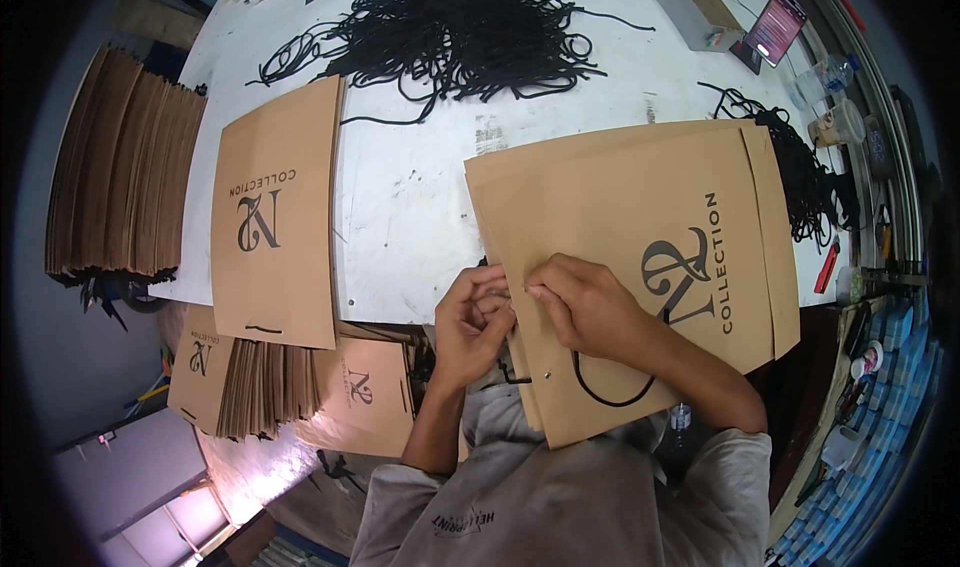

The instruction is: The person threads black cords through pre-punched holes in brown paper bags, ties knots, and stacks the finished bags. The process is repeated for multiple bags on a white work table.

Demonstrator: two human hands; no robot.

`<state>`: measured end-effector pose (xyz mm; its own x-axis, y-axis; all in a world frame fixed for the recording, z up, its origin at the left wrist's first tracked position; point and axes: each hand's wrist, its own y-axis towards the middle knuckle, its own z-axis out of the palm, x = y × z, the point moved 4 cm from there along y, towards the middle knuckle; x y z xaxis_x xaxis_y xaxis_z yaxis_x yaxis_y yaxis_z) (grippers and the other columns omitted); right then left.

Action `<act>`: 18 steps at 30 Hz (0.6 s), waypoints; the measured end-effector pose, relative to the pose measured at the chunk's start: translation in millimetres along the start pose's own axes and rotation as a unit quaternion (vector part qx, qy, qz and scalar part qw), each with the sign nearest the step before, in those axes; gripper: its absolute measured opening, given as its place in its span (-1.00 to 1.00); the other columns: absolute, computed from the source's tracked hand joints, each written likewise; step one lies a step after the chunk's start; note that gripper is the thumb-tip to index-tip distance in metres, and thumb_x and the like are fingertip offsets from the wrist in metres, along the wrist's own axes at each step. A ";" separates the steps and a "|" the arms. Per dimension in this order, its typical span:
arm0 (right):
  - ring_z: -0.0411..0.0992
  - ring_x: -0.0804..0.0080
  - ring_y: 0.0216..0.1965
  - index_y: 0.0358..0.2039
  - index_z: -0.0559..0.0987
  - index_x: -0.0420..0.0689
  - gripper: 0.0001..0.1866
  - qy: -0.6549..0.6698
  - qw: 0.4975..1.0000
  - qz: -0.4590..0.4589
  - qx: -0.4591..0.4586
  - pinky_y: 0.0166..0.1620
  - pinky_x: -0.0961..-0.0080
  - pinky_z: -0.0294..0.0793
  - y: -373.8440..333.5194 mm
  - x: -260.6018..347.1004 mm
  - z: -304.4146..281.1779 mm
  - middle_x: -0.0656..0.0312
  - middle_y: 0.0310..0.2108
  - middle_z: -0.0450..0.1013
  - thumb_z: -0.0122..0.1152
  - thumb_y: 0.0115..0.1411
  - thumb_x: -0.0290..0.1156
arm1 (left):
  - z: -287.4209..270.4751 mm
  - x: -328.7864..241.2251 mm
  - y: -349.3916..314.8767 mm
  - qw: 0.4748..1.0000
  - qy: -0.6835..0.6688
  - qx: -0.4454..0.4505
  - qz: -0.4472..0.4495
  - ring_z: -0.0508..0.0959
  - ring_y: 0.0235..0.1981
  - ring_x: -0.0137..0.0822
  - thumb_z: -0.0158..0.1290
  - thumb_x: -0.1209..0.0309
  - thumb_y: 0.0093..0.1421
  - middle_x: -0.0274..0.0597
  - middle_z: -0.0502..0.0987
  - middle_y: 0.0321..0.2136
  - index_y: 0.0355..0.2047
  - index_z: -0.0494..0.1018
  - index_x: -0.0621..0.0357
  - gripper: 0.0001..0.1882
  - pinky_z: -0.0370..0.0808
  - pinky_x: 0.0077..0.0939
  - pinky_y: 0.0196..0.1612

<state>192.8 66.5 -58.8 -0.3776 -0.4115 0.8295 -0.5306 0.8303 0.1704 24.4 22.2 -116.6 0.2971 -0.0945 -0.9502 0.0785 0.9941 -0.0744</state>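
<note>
Our right hand (pixel 590 302) has thumb and forefinger drawn together at the near-left edge of a flat kraft paper bag (pixel 620 217), seemingly clamped on a black cord (pixel 612 404) whose loop hangs out below the wrist. Our left hand (pixel 468 322) curls at that same edge; its fingertips are partly hidden, so we cannot tell what they grip. The bag lies slantwise, partly on the white tabletop (pixel 410 227) and partly overhanging it toward our grey shirt (pixel 560 487).

We judge the small hole (pixel 547 375) near the edge to be the weak spot: a sharp tug on the cord could tear the paper around it. The pinch covers so little that the cord's tip could slip free or fray. Because the loop hangs slack under our forearm, it could snag or twist as the arm shifts. With its near corner overhanging, the bag could slide toward our lap or crease if our wrist presses down. Any layer beneath could slip out of line too.
</note>
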 end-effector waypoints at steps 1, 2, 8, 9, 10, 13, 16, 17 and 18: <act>0.53 -0.03 -0.35 -0.24 0.53 -0.26 -0.92 0.008 1.000 -0.004 -0.008 -0.25 0.20 0.53 -2.3 -2.9 -0.3 -0.02 -0.35 0.49 0.20 0.27 -0.56 | -0.6 1.8 1.1 1.000 -0.001 -0.008 -0.001 0.64 -0.18 -0.45 -0.01 0.81 0.23 0.00 0.59 -0.02 0.18 0.35 0.41 -0.52 0.59 -0.60 -0.17; 0.53 -0.04 -0.33 -0.24 0.54 -0.26 -0.91 0.020 1.000 -0.009 -0.013 -0.25 0.20 0.54 -3.7 -5.0 0.5 -0.03 -0.33 0.50 0.22 0.26 -0.54 | -2.7 2.2 0.0 1.000 -0.001 -0.020 -0.003 0.65 -0.21 -0.45 0.00 0.81 0.22 0.00 0.60 -0.04 0.16 0.37 0.41 -0.53 0.59 -0.61 -0.18; 0.62 0.17 -0.28 -0.12 0.60 -0.25 -0.76 0.094 0.984 0.146 -0.025 -0.23 0.37 0.60 -10.0 -27.0 -18.8 0.00 -0.23 0.59 0.35 0.19 -0.53 | -49.1 -11.0 -9.0 0.972 0.156 -0.178 -0.014 0.67 -0.36 -0.42 0.12 0.71 0.20 0.02 0.65 -0.22 -0.01 0.50 0.41 -0.68 0.62 -0.61 -0.26; 0.61 0.18 -0.29 -0.11 0.59 -0.27 -0.75 0.106 0.980 0.165 -0.029 -0.28 0.39 0.60 -12.2 -32.1 -19.2 0.00 -0.25 0.59 0.35 0.18 -0.55 | -68.6 -18.9 -9.7 0.963 0.169 -0.212 0.002 0.67 -0.36 -0.41 0.12 0.71 0.19 0.03 0.66 -0.23 0.00 0.50 0.42 -0.66 0.62 -0.61 -0.26; 0.60 0.19 -0.28 -0.11 0.60 -0.26 -0.74 0.096 0.983 0.152 -0.048 -0.25 0.39 0.58 -12.1 -29.5 -20.0 0.02 -0.25 0.59 0.36 0.17 -0.55 | -83.4 -26.0 -10.6 0.952 0.182 -0.245 0.017 0.68 -0.37 -0.40 0.11 0.72 0.18 0.04 0.66 -0.24 0.00 0.50 0.43 -0.65 0.63 -0.60 -0.27; 0.56 0.25 -0.27 -0.10 0.63 -0.22 -0.70 -0.001 0.993 0.058 -0.101 -0.14 0.38 0.52 -7.4 0.6 -13.1 0.10 -0.29 0.59 0.40 0.11 -0.56 | -58.1 -47.3 -19.9 0.978 0.153 -0.139 0.035 0.67 -0.36 -0.40 0.14 0.71 0.16 0.03 0.66 -0.26 -0.10 0.53 0.45 -0.73 0.62 -0.57 -0.25; 0.52 0.28 -0.26 -0.14 0.67 -0.15 -0.66 -0.108 0.979 -0.105 -0.138 -0.06 0.36 0.44 -3.8 43.2 -1.3 0.19 -0.34 0.57 0.43 0.01 -0.60 | -17.2 -56.0 -35.7 0.984 0.139 -0.044 0.097 0.63 -0.39 -0.38 0.19 0.64 0.24 -0.03 0.61 -0.29 -0.14 0.50 0.41 -0.80 0.63 -0.53 -0.34; 0.52 0.25 -0.25 -0.16 0.69 -0.13 -0.67 -0.065 0.980 -0.119 -0.144 -0.03 0.33 0.41 -8.8 41.6 7.3 0.19 -0.33 0.58 0.44 0.00 -0.60 | -8.3 -58.4 -36.1 0.986 0.123 -0.053 0.102 0.61 -0.40 -0.41 0.19 0.57 0.26 -0.07 0.62 -0.31 -0.12 0.53 0.43 -0.79 0.60 -0.57 -0.32; 0.51 0.22 -0.24 -0.19 0.70 -0.12 -0.68 -0.022 0.980 -0.132 -0.148 -0.01 0.30 0.39 -13.6 38.2 14.8 0.20 -0.32 0.58 0.44 -0.02 -0.60 | -4.4 -58.5 -36.6 0.987 0.105 -0.062 0.106 0.60 -0.41 -0.45 0.20 0.51 0.29 -0.11 0.63 -0.34 -0.11 0.56 0.44 -0.77 0.56 -0.60 -0.30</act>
<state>174.4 33.9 -37.3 -0.2929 -0.6376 0.7125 -0.3743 0.7622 0.5282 -0.1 -8.4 -59.7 0.0892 0.1162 -0.9892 -0.0845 0.9905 0.1087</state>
